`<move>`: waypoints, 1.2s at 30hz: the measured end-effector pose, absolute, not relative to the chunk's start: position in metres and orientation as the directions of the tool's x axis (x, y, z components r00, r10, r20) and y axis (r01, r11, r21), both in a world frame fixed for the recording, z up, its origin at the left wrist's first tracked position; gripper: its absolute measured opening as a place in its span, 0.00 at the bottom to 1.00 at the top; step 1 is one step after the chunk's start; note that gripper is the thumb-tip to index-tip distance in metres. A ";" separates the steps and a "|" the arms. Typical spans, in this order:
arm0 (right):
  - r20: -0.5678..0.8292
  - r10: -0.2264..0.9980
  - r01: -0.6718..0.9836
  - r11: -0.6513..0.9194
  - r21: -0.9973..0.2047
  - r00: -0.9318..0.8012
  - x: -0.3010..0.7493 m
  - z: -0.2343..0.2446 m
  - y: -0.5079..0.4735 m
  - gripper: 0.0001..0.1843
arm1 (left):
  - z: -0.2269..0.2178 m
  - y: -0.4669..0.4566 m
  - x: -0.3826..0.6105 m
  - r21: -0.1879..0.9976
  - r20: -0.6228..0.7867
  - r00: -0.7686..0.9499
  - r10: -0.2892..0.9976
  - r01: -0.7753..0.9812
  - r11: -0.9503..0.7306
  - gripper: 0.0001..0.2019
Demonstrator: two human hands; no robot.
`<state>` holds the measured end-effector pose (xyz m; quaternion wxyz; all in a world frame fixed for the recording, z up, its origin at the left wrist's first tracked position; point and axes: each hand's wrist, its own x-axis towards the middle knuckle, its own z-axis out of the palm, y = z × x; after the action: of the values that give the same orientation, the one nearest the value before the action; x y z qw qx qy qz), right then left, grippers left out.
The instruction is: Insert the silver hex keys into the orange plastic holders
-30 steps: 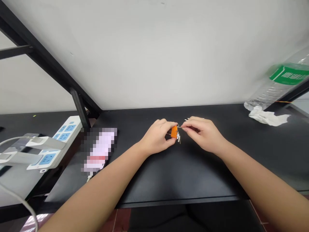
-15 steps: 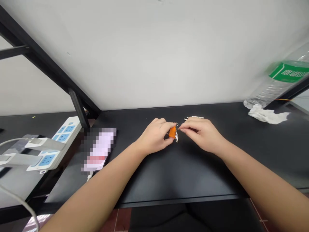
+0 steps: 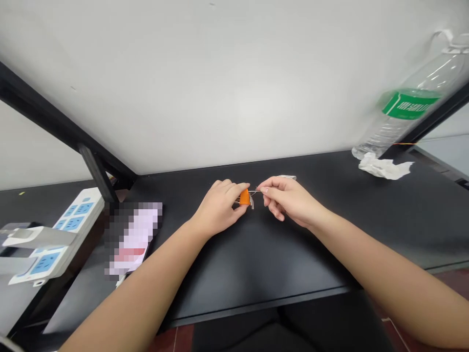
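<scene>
My left hand (image 3: 219,208) is closed, thumb and fingers pinching a small orange holder (image 3: 245,197) just above the black table. Thin bent metal rods that look like hex keys (image 3: 252,202) stick out of the holder on its right side. Between thumb and forefinger, my right hand (image 3: 284,195) grips the end of one thin metal hex key (image 3: 255,191), whose other end reaches the orange holder. Its remaining fingers are loosely curled. More silvery rods (image 3: 288,177) lie on the table behind my right hand, partly hidden by it.
A phone (image 3: 134,237) with a blurred screen lies on the left, by a white power strip (image 3: 75,220) with plugs in it. A large clear bottle (image 3: 406,102) and a crumpled tissue (image 3: 384,167) are at the back right. A white wall (image 3: 227,88) bounds the black table (image 3: 256,264).
The view has swung a little to the right. My right hand has turned, its lower fingers now showing below the pinch. The left hand keeps hold of the orange holder.
</scene>
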<state>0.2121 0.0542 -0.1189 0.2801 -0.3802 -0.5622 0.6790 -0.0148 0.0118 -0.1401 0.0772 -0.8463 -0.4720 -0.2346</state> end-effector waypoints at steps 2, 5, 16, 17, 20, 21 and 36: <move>-0.191 0.796 0.083 -0.176 -0.981 -0.574 0.214 -0.117 0.055 0.10 | -0.142 0.014 -0.017 0.087 0.473 0.441 0.762 0.838 -0.539 0.20; -0.161 0.798 0.216 -0.040 -0.976 -0.581 0.214 -0.116 0.054 0.11 | -0.143 0.014 -0.018 0.084 0.474 0.443 0.761 0.838 -0.540 0.21; 0.138 0.723 0.372 0.498 -0.783 -0.677 0.217 -0.123 0.052 0.09 | -0.143 0.010 -0.015 0.336 0.380 0.456 0.805 0.743 -0.579 0.27; 0.122 0.719 0.336 0.458 -0.823 -0.684 0.219 -0.122 0.051 0.08 | -0.144 0.010 -0.016 0.357 0.384 0.446 0.809 0.736 -0.575 0.27; 0.082 0.677 0.172 0.299 -0.939 -0.731 0.224 -0.119 0.050 0.10 | -0.145 0.011 -0.019 0.409 0.392 0.432 0.812 0.709 -0.575 0.29; 0.076 0.652 0.111 0.240 -0.964 -0.754 0.226 -0.119 0.051 0.11 | -0.145 0.011 -0.019 0.419 0.393 0.438 0.808 0.697 -0.582 0.30; 0.105 0.702 0.002 0.150 -0.989 -0.704 0.214 -0.128 0.051 0.18 | -0.144 0.006 -0.009 0.389 0.450 0.437 0.779 0.688 -0.612 0.28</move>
<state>0.2139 0.0511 -0.1276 0.2910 -0.2516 -0.7004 0.6013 -0.0095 0.0063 -0.1437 -0.0739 -0.8445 -0.4343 -0.3047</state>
